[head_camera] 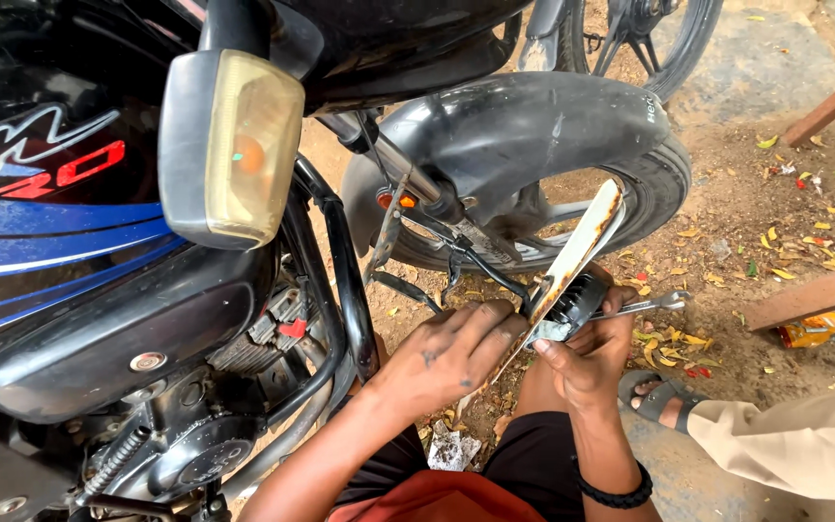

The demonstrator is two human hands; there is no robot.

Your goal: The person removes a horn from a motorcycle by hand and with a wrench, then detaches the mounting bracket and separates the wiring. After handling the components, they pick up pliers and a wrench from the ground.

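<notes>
I crouch beside a motorcycle [99,242] on a dirt ground [746,193] littered with leaves. My left hand [446,353] lies flat along a long, rusty white plate [577,256], fingers stretched against it rather than curled. My right hand [587,353] has its grip pinched around a small black part [572,302] at the plate's lower half. A spanner [645,305] juts out just past my right fingers. The plate tilts up toward the rear wheel [572,174]. Another person's sandalled foot [657,398] rests nearby.
</notes>
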